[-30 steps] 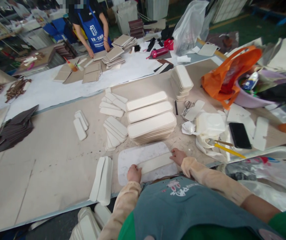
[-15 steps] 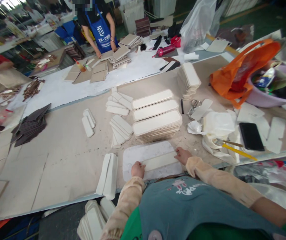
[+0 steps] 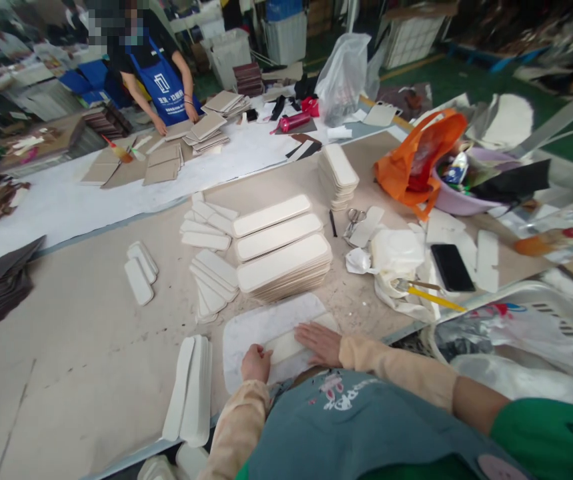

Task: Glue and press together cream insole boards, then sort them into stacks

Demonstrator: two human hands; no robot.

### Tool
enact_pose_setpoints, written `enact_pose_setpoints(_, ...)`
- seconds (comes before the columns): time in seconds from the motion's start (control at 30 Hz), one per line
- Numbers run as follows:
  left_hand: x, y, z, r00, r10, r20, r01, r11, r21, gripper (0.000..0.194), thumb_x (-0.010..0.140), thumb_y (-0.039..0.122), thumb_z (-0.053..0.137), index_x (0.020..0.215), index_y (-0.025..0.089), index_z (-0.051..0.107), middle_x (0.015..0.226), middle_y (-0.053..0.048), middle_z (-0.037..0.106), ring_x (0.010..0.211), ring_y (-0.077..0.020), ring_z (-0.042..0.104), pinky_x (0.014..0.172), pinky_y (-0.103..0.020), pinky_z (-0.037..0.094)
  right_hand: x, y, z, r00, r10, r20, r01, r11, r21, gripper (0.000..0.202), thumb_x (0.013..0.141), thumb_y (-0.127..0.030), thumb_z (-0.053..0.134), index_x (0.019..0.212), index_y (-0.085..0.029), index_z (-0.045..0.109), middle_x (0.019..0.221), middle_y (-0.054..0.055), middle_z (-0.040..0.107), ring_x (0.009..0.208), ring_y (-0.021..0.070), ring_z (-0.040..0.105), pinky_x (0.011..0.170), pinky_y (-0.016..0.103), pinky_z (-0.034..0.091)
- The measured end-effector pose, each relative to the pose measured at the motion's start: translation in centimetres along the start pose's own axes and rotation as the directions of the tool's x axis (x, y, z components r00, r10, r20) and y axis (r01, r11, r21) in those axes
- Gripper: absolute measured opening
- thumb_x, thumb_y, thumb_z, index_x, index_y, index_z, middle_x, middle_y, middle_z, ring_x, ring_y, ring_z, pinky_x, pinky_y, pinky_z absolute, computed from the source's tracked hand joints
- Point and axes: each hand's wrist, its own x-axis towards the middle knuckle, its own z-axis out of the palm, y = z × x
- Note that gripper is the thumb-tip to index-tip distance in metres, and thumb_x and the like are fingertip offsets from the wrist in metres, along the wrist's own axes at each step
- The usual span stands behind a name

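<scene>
A cream strip (image 3: pixel 286 344) lies on a pale rounded board (image 3: pixel 246 327) at the table's near edge. My left hand (image 3: pixel 256 364) pinches the strip's left end, thumb and fingers together. My right hand (image 3: pixel 319 343) lies flat with its fingers stretched out over the right part of the strip. Just beyond the board are piled long rounded cream pieces (image 3: pixel 286 263). Smaller fanned cream pieces (image 3: pixel 216 277) lie to their left. A stack of long narrow pieces (image 3: pixel 197 390) rests left of the board at the table edge.
Scissors (image 3: pixel 355 223), a white plastic bundle (image 3: pixel 397 252), a yellow-handled tool (image 3: pixel 436 299) and a black phone (image 3: pixel 452 267) lie on the right. An orange bag (image 3: pixel 419 167) leans by a purple basin (image 3: pixel 466 200). Across the table a person in a blue apron (image 3: pixel 166 87) handles brown boards (image 3: pixel 206 130).
The view has swung to the right. My right hand has left the strip's right end and moved left along it, opening from a pinch to flat. My left hand still pinches the left end.
</scene>
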Motion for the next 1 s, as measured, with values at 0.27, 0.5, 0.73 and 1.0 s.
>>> enact_pose_setpoints(0.27, 0.2, 0.5, -0.1, 1.000, -0.009, 0.013, 0.007, 0.996, 0.086, 0.021, 0.083, 0.035, 0.056, 0.096, 0.018, 0.057, 0.088, -0.006, 0.070, 0.088, -0.0202, 0.065, 0.069, -0.027, 0.043, 0.8, 0.5, 3.3, 0.977, -0.211, 0.026, 0.212, 0.976, -0.042, 0.071, 0.091, -0.046, 0.048, 0.146, -0.007, 0.026, 0.149, 0.018, 0.032, 0.142, 0.0265, 0.020, 0.114, 0.050, 0.020)
enact_pose_setpoints(0.5, 0.4, 0.4, 0.3, 1.000, -0.020, 0.000, 0.020, 0.995, 0.097, 0.020, 0.083, 0.034, 0.057, 0.095, 0.018, 0.056, 0.090, -0.007, 0.069, 0.090, -0.0205, 0.064, 0.069, -0.027, 0.043, -3.7, 2.9, 1.2, 0.994, 0.089, 0.063, -0.081, 0.990, -0.119, 0.074, 0.086, -0.045, 0.054, 0.146, -0.011, 0.027, 0.153, 0.014, 0.024, 0.142, 0.0287, 0.018, 0.114, 0.051, 0.018)
enact_pose_setpoints(0.73, 0.0, 0.4, 0.5, 0.999, -0.007, -0.054, 0.011, 0.998, 0.063, 0.023, 0.081, 0.030, 0.059, 0.098, 0.015, 0.058, 0.092, -0.010, 0.069, 0.088, -0.0207, 0.065, 0.073, -0.028, 0.047, -6.1, 4.3, 1.5, 0.985, 0.170, -0.037, -0.174, 0.970, -0.172, 0.068, 0.085, -0.036, 0.053, 0.146, -0.018, 0.029, 0.153, 0.011, 0.026, 0.141, 0.0276, 0.021, 0.113, 0.052, 0.020)
enact_pose_setpoints(1.0, -5.4, 1.6, 3.5, 0.869, 0.492, -0.055, -0.485, 0.869, 0.100, 0.050, 0.090, 0.032, 0.042, 0.137, 0.016, 0.041, 0.146, -0.011, 0.040, 0.137, -0.0193, 0.030, 0.115, -0.033, 0.023, -5.7, 5.1, 3.1, 0.982, 0.186, -0.044, -0.191, 0.957, -0.216, 0.063, 0.085, -0.036, 0.049, 0.144, -0.020, 0.034, 0.152, 0.010, 0.028, 0.141, 0.0282, 0.022, 0.112, 0.056, 0.018)
